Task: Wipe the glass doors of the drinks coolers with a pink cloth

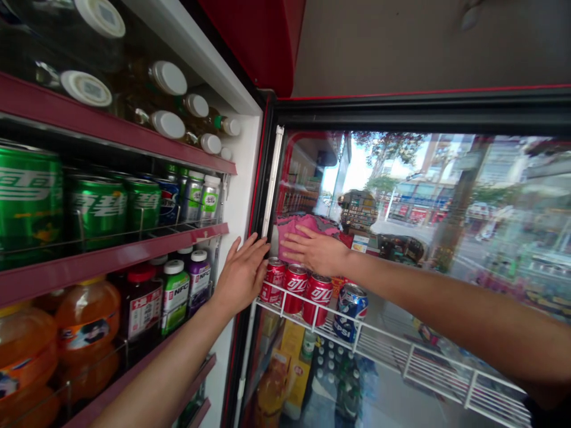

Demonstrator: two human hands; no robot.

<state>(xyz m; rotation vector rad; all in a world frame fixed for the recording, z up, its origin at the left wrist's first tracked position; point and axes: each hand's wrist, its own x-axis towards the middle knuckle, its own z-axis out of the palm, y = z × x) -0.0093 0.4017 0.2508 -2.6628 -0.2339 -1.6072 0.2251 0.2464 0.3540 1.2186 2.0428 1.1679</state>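
Left hand (241, 276), right hand (316, 251) near cola cans (295, 289)

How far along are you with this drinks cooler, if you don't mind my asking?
Partway, it seems. Done: the shelves on the left look well stocked, with green cans and bottles in rows. In hand: your right hand rests on a pink cloth, while your left hand touches the door frame. Left: the wire shelf holds only three red cola cans and a Pepsi can at one end.

Cola cans (295, 291): glossy printed aluminium
Wire rack (446, 362): smooth white-coated metal
Rag (301, 232): matt crumpled cloth
Bottle caps (168, 78): matt plastic
Cooler door (491, 196): glossy glass
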